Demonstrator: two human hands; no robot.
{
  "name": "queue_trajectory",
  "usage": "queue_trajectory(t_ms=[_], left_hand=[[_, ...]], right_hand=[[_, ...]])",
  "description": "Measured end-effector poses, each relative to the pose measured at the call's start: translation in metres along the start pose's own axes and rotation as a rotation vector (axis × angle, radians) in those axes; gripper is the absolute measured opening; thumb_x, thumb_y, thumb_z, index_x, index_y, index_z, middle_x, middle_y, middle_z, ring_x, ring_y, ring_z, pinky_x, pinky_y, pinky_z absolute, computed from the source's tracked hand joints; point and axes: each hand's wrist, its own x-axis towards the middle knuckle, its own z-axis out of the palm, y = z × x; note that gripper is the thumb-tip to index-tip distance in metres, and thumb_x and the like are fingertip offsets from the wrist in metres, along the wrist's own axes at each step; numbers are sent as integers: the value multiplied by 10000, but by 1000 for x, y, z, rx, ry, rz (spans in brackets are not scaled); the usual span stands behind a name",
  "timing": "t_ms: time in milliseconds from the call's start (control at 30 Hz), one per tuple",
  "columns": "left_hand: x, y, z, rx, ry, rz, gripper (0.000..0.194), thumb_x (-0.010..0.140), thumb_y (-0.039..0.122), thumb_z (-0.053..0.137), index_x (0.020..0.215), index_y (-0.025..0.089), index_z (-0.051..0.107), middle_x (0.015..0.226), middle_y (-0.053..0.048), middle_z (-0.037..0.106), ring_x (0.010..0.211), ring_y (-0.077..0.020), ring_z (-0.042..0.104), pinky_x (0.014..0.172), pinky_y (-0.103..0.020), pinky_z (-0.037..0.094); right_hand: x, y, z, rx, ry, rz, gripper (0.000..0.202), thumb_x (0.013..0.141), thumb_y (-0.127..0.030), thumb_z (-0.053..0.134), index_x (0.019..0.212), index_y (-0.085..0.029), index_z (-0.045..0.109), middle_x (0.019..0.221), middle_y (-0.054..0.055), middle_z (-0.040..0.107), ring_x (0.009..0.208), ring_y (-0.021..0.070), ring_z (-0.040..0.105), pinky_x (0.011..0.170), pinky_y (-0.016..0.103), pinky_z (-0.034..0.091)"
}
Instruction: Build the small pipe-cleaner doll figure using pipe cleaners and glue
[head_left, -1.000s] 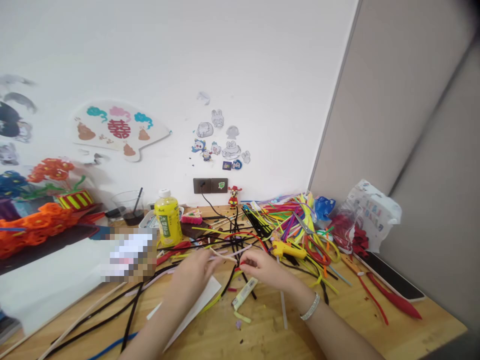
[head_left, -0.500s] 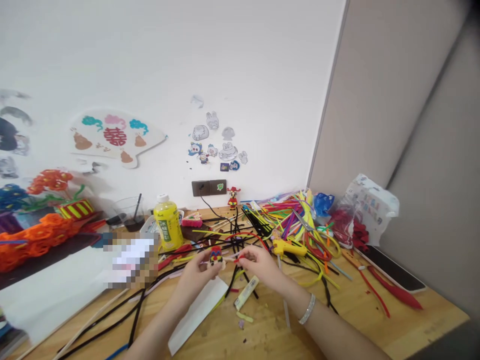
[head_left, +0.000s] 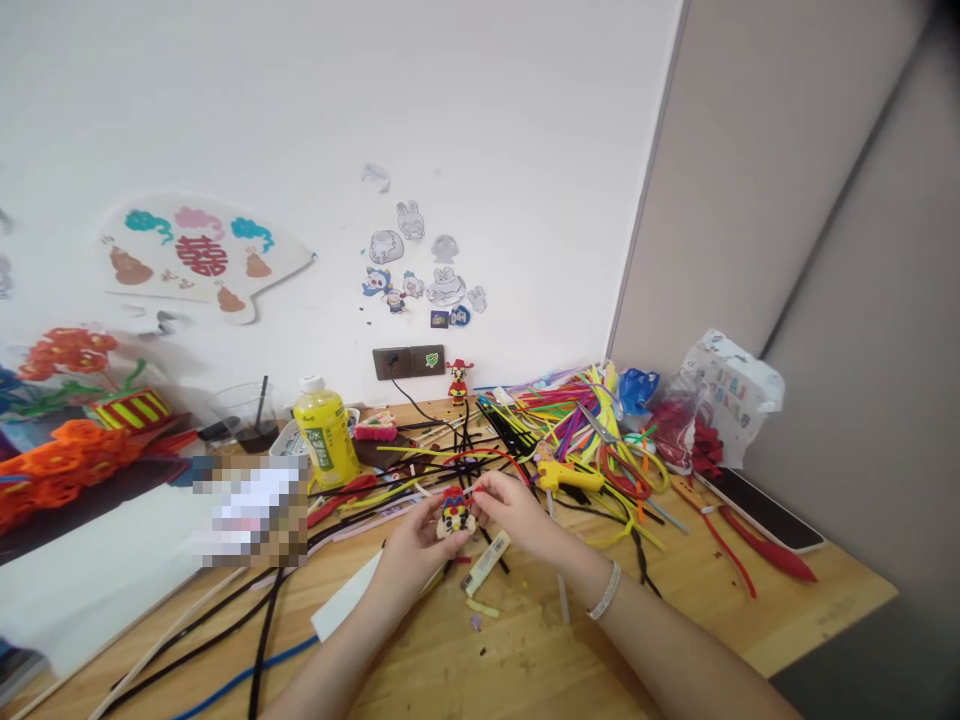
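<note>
My left hand (head_left: 416,545) is closed round a small figure's head (head_left: 455,518) that looks made of chenille stems, with a cream face, dark eyes and a red, blue and yellow hat. The face is turned toward me. At the hat's right side, my right hand (head_left: 514,510) pinches a small red piece (head_left: 478,492), which looks like a chenille stem. Whether that piece touches the hat I cannot tell. Just below the hands lies a pale wrapped stick (head_left: 485,563). A white paper (head_left: 349,597) is partly hidden under my left forearm.
A yellow glue gun (head_left: 571,474) lies right of the hands, before a heap of coloured chenille stems (head_left: 555,410) with scissors (head_left: 598,424). A yellow drink bottle (head_left: 326,435) stands to the left. A finished red figure (head_left: 457,382) stands by the wall; a phone (head_left: 765,508) lies far right.
The head in my left hand has turned to show its face. My right hand has brought the red piece in close beside the hat. The camera view has shifted slightly.
</note>
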Motion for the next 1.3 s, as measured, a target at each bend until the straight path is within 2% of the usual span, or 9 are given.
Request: queue_trajectory(t_ms=[133, 267, 367, 500, 767, 1300], left_hand=[[0, -4, 0, 26, -20, 37, 556, 551, 272, 688, 1060, 167, 492, 991, -61, 647, 892, -222, 624, 724, -348, 543], [1, -10, -1, 53, -67, 72, 659, 574, 253, 668, 1171, 170, 403, 1051, -75, 600, 872, -219, 626, 680, -358, 561], [2, -14, -2, 104, -88, 91, 634, 599, 238, 635, 1182, 173, 395, 1097, -84, 592, 916, -220, 621, 717, -353, 553], [4, -17, -4, 258, -14, 187, 537, 637, 221, 579, 1153, 183, 437, 1127, -78, 596, 1011, -216, 588, 781, -331, 526], [-2, -11, -2, 518, 61, 294, 463, 663, 179, 560, 1120, 177, 487, 1048, -73, 642, 876, -200, 636, 728, -315, 527], [-5, -12, 0, 630, 118, 324, 485, 640, 136, 527, 1120, 198, 497, 1118, -76, 615, 973, -222, 591, 832, -358, 474]], right_hand=[[-2, -6, -1, -46, -6, -4, 116, 795, -169, 442, 687, -180, 481, 636, -39, 490, 601, 107, 471, 552, 209, 367], [-2, -5, 1, -59, -2, 6, 107, 805, -166, 428, 719, -178, 491, 634, -37, 501, 597, 109, 483, 561, 215, 369], [-1, -3, 2, -60, 6, 12, 94, 790, -158, 444, 712, -175, 493, 643, -36, 504, 601, 109, 482, 565, 215, 368], [-1, -4, 3, -50, 9, 25, 52, 770, -158, 474, 729, -175, 502, 639, -42, 498, 586, 106, 475, 556, 213, 363], [-2, -6, 4, -12, -15, 51, 58, 779, -175, 487, 724, -167, 501, 606, -48, 471, 543, 91, 444, 517, 198, 347], [-3, -3, 6, 33, -66, 92, 66, 790, -166, 453, 729, -173, 477, 583, -58, 442, 522, 87, 427, 498, 193, 343]])
